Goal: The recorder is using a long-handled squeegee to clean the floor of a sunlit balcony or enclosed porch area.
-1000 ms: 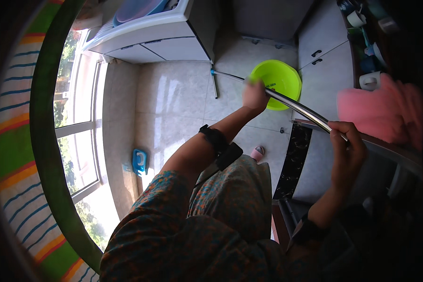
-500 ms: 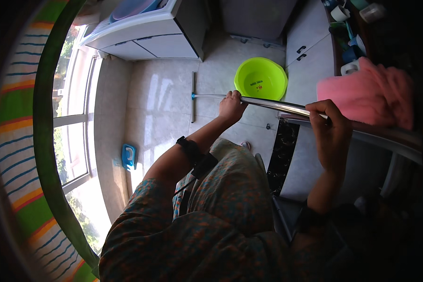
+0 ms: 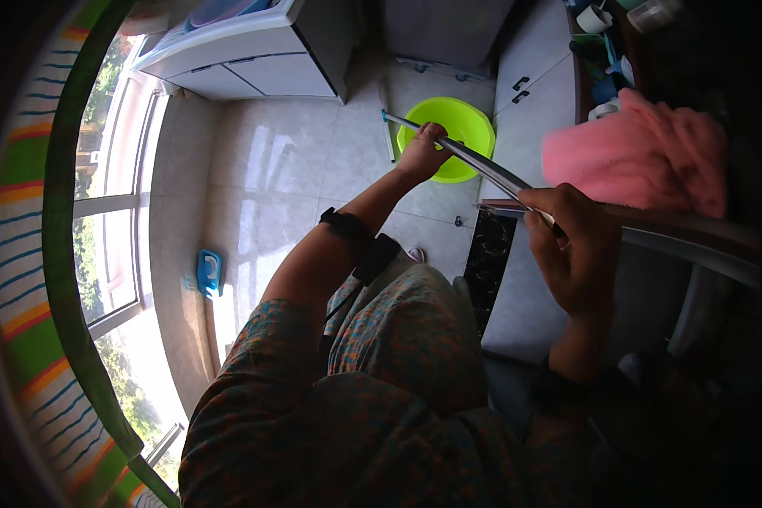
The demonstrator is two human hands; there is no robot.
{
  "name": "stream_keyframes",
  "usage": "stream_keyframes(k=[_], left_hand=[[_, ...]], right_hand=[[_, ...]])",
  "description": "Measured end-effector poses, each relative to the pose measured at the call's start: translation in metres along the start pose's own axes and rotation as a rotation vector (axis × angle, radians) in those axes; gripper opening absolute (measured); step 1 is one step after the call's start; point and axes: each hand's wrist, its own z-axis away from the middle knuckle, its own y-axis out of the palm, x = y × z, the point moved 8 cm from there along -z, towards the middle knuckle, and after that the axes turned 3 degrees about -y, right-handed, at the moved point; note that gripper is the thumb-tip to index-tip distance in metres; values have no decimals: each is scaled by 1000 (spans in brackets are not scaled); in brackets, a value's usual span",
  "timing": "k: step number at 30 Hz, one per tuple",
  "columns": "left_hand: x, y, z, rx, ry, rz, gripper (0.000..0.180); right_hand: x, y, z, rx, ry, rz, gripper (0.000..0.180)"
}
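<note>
My left hand (image 3: 423, 154) is closed around the silver pole of a floor squeegee (image 3: 491, 172). Higher up the same pole, near its end, my right hand (image 3: 576, 241) grips it with bent fingers. The pole slants down and away to the left, to a narrow bar head (image 3: 389, 140) with a blue joint. That head lies at the left side of a bright yellow-green basin (image 3: 481, 127) on the tiled floor. The pole passes over part of the basin.
A white cabinet (image 3: 267, 76) stands far left, and grey-white cupboards (image 3: 533, 72) far right. On the right, a pink towel (image 3: 639, 157) lies beside several mugs (image 3: 594, 19). By the window wall is a blue-and-white item (image 3: 210, 273). A striped curtain (image 3: 25, 212) hangs left.
The squeegee head has moved right and farther away, from the floor left of the basin to right beside it. The pole now slants more steeply. Both hands keep their hold.
</note>
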Motion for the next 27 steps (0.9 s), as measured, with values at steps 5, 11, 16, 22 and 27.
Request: stream_keyframes(k=[5, 11, 16, 22, 27], left_hand=[[-4, -27, -2, 8, -5, -82, 45], [7, -58, -20, 53, -90, -159, 46], [-17, -66, -48, 94, 4, -64, 45], [-53, -69, -69, 71, 108, -42, 40], [-40, -63, -76, 121, 80, -32, 40]], right_hand=[[-2, -5, -28, -66, -61, -140, 13], [-5, 11, -69, -56, -36, -114, 13], [22, 7, -101, -98, -257, -20, 12], [29, -13, -122, -122, -255, -7, 6], [21, -5, -120, -104, -176, 3, 5]])
